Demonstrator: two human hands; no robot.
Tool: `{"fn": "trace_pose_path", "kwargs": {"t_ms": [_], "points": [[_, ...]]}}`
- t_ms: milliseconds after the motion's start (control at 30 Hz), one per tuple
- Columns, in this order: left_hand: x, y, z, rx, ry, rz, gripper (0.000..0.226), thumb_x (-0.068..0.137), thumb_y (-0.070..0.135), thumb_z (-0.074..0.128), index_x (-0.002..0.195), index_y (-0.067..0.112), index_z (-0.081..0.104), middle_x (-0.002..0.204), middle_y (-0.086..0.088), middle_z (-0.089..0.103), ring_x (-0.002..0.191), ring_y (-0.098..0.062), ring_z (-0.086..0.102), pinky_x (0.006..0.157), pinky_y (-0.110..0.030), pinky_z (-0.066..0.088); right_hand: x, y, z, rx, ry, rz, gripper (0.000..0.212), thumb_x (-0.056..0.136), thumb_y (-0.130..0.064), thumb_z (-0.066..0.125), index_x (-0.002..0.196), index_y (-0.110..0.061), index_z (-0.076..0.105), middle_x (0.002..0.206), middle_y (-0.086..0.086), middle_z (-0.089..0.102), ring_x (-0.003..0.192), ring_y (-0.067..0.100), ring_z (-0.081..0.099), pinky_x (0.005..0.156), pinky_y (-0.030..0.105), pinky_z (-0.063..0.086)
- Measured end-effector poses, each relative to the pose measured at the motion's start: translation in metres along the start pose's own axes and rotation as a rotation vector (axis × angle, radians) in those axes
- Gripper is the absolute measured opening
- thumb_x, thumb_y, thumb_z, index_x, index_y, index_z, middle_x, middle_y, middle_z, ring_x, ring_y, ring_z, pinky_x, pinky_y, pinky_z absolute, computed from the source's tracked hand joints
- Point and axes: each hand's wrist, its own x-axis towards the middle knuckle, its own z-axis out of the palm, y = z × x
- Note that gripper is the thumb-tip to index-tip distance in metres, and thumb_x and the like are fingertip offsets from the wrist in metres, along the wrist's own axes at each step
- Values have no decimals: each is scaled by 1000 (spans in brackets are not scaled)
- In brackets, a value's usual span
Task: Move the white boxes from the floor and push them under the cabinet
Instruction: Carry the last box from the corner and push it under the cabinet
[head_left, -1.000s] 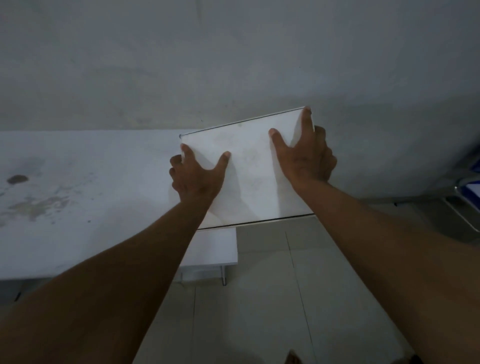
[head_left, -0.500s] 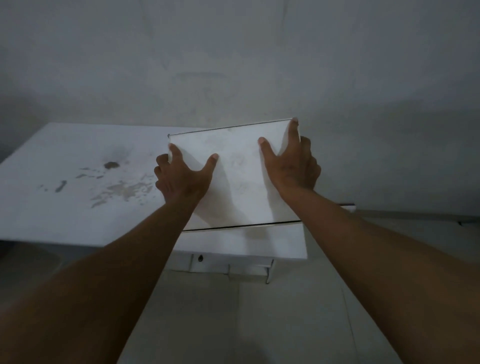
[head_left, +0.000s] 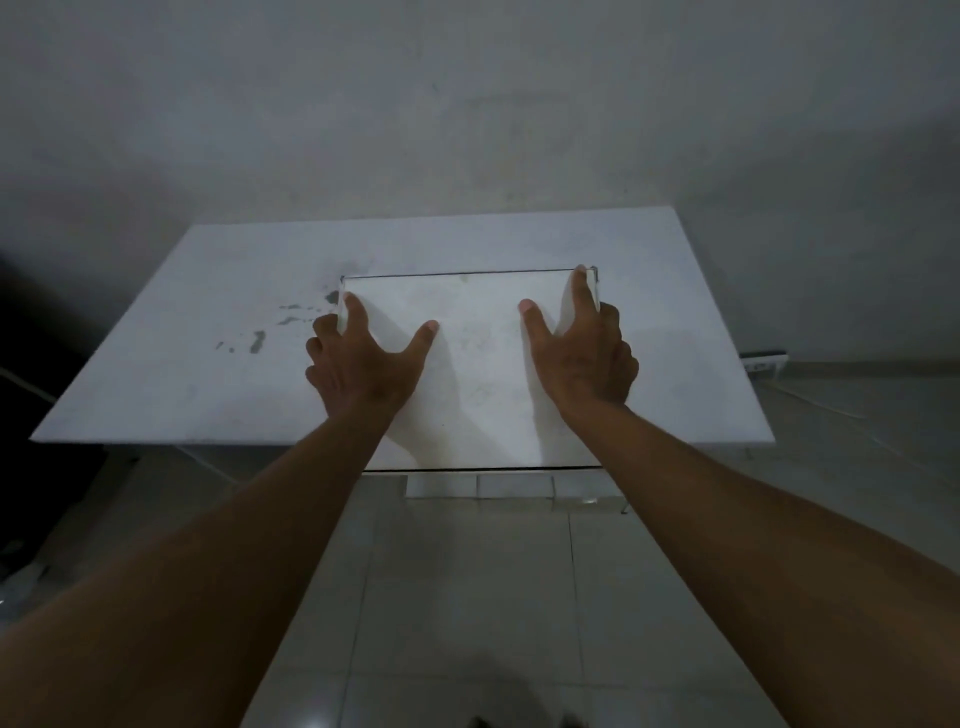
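Note:
I hold a flat white box (head_left: 478, 364) level in front of me, above the white cabinet top (head_left: 208, 322). My left hand (head_left: 363, 358) grips its left edge, thumb spread over the top face. My right hand (head_left: 582, 353) grips its right edge the same way, index finger reaching the far right corner. The box overlaps the cabinet's front edge. Below that edge, several white boxes (head_left: 498, 486) show under the cabinet on the floor.
A grey wall (head_left: 467, 104) stands behind the cabinet. The cabinet top has dark stains (head_left: 254, 340) left of the box. A white power strip (head_left: 763, 361) lies at the wall on the right. Pale floor tiles (head_left: 467, 597) spread below. Dark objects sit at the far left.
The view has swung left and centred on the cabinet. The box, held in both hands, has gone from tilted to level and now sits squarely over the cabinet top.

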Motion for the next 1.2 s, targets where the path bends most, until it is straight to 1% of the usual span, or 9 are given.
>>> {"fn": "trace_pose_path", "kwargs": {"t_ms": [267, 367, 533, 667, 800, 967, 1100, 1200], "points": [[-22, -91, -29, 45, 18, -81, 106, 71, 81, 54, 151, 18, 23, 141, -16, 37, 127, -37, 37, 103, -52, 32, -78, -32, 39, -14, -77, -22, 76, 85, -75, 40, 149, -40, 20, 131, 9, 52, 103, 38, 58, 89, 45, 41], [-21, -123, -44, 58, 8, -72, 106, 72, 81, 54, 151, 18, 23, 141, -16, 36, 127, -37, 37, 102, -51, 33, -107, -49, 56, -6, -84, -16, 75, 84, -75, 40, 149, -41, 22, 129, 8, 53, 103, 38, 58, 90, 45, 40], [-13, -186, -70, 62, -56, -45, 107, 73, 80, 55, 152, 18, 19, 142, -16, 35, 128, -36, 36, 102, -50, 36, -157, -82, 93, -9, -65, 59, 75, 81, -77, 41, 147, -43, 24, 129, 6, 53, 102, 38, 59, 87, 45, 41], [-8, -256, -91, 98, -88, -48, 107, 73, 80, 54, 153, 18, 18, 144, -16, 33, 130, -37, 34, 104, -50, 33, -211, -112, 130, -7, -98, 89, 76, 81, -77, 40, 147, -43, 25, 131, 5, 52, 110, 35, 57, 88, 43, 41], [-8, -311, -100, 110, -145, -51, 108, 73, 80, 54, 153, 19, 17, 149, -18, 31, 134, -39, 31, 106, -51, 31, -257, -127, 164, -15, -140, 127, 76, 81, -76, 41, 148, -44, 24, 136, 5, 50, 115, 33, 54, 92, 44, 40], [-15, -364, -89, 150, -192, -105, 106, 73, 79, 55, 152, 19, 19, 147, -17, 32, 134, -37, 31, 108, -51, 28, -299, -123, 207, -61, -183, 178, 75, 81, -77, 41, 147, -45, 24, 141, 3, 45, 116, 34, 54, 95, 45, 39], [-24, -399, -62, 149, -238, -149, 106, 74, 79, 55, 153, 19, 16, 148, -18, 30, 134, -38, 31, 108, -51, 28, -321, -108, 242, -96, -200, 159, 74, 83, -76, 40, 147, -43, 24, 138, 4, 48, 110, 34, 57, 89, 44, 43], [-27, -428, -29, 186, -269, -174, 105, 74, 80, 53, 152, 20, 16, 148, -17, 30, 134, -39, 32, 109, -53, 28, -333, -87, 276, -126, -227, 162, 75, 84, -76, 40, 148, -42, 23, 138, 4, 48, 110, 34, 57, 89, 44, 43]]}}
